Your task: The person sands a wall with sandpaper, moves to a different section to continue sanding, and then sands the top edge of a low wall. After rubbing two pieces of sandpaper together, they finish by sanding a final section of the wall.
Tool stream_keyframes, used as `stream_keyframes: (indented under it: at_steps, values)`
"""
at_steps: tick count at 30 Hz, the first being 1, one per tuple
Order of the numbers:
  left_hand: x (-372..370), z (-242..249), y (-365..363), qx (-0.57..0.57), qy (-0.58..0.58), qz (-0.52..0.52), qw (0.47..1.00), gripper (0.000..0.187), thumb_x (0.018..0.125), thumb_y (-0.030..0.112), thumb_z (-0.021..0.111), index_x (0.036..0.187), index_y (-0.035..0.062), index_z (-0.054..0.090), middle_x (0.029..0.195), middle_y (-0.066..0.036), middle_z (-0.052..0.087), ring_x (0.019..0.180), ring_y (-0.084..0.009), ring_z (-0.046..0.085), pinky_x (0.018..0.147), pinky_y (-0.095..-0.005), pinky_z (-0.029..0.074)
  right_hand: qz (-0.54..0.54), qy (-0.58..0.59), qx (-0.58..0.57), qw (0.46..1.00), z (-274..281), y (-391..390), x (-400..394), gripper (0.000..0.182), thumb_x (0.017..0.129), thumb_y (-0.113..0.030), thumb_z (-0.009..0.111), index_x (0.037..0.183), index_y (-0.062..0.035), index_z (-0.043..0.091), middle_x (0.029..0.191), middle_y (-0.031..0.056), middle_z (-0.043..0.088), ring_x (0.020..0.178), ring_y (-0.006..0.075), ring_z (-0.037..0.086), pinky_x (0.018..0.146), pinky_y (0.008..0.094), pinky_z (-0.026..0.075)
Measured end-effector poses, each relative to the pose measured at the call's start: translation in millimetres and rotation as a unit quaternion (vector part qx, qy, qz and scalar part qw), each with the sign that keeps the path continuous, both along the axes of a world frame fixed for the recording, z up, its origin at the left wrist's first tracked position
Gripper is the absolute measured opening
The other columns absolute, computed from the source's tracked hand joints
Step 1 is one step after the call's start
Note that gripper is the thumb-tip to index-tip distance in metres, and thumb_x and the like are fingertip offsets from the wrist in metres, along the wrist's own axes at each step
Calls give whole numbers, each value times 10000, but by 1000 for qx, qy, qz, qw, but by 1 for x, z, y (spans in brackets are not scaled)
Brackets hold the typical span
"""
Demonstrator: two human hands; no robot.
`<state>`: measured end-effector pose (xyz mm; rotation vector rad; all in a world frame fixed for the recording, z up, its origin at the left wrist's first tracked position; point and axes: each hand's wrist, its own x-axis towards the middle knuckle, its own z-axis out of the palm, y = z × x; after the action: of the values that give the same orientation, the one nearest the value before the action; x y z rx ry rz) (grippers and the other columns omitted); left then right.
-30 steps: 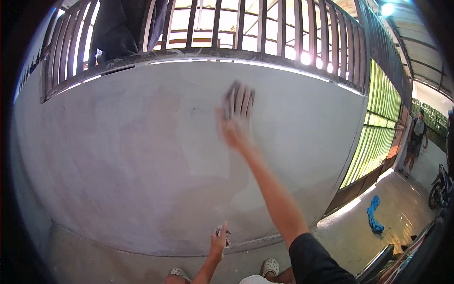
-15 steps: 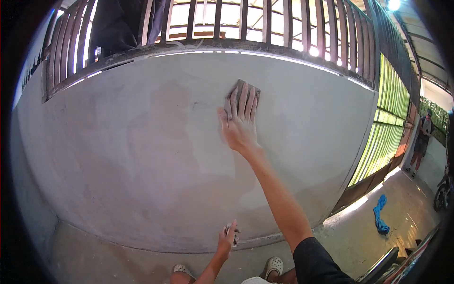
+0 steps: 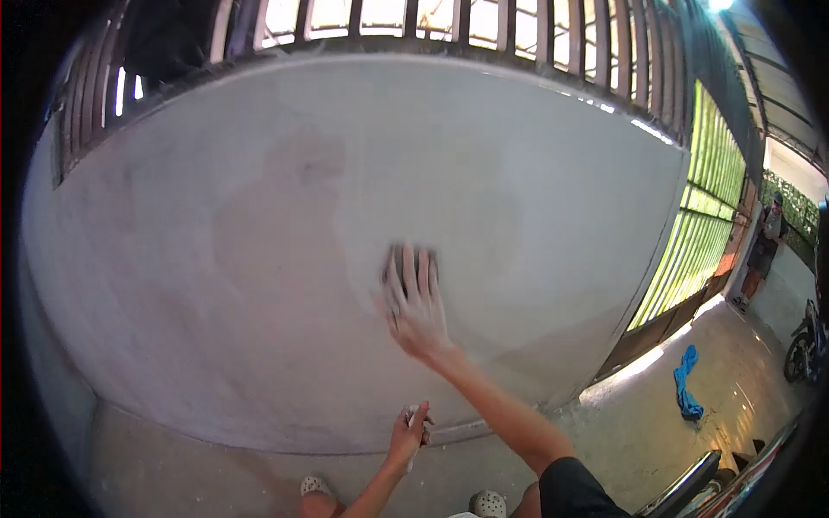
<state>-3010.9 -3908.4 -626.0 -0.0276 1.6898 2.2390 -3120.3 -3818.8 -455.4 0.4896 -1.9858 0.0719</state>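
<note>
Against the grey plastered wall (image 3: 535, 216), a dark sheet of sandpaper (image 3: 409, 256) is pressed flat, only its blurred upper edge being seen above the fingertips. It is covered by the right hand (image 3: 413, 304), whose fingers are spread and laid flat on it rather than curled around it. Lower down, near the wall's base, a small pale folded piece (image 3: 415, 420) is pinched in the left hand (image 3: 405, 436), fingers closed on it.

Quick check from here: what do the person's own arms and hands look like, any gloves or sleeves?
No gloves: both the right hand and the left hand are bare. The right arm shows a short black sleeve at the shoulder; the forearm is uncovered. The left forearm is bare as far as visible.
</note>
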Motion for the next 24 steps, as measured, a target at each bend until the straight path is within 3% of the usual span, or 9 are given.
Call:
stream_keyframes:
  at_steps: [3,6,11,15,18,24]
  values:
    - [0,-20,1,-97,-19,-46,994,390,957,478,598,972,89,574,786,-9,552,569,-81,478,521,-264,416,-4,26,-48,999,61,-3,-6,584,995,-328,485,1443,34,387,1575,243,220,1444,482,177,1176,561,190]
    - [8,-23,2,-28,9,-8,1000,386,955,487,595,893,108,567,739,1,535,570,-77,473,522,-259,413,22,73,-64,995,93,3,-6,578,995,-330,488,1424,50,410,1576,236,223,1441,484,180,1174,563,196]
    - [44,-20,-44,-113,10,37,993,435,940,506,606,824,95,525,658,21,472,526,-69,446,492,-259,376,-10,67,106,992,102,2,-1,559,1003,-308,470,1431,46,408,1581,209,236,1444,476,185,1179,551,197]
    - [48,-4,-70,-112,48,69,990,444,936,515,609,801,98,541,644,23,466,526,-68,445,495,-259,374,-40,41,121,991,93,4,22,563,1006,-306,458,1444,40,388,1581,200,244,1446,462,199,1184,541,195]
    - [44,-7,-74,-96,88,62,989,453,935,516,611,791,91,559,622,25,457,526,-69,448,491,-261,371,-124,64,198,970,103,1,22,576,1010,-319,444,1455,40,367,1580,198,248,1447,450,207,1192,528,181]
    - [40,3,-87,-77,135,62,986,438,938,492,617,820,72,576,613,31,460,525,-66,447,490,-256,362,-27,88,90,992,146,-36,-4,575,1021,-331,409,1449,51,368,1590,216,196,1449,474,157,1196,544,150]
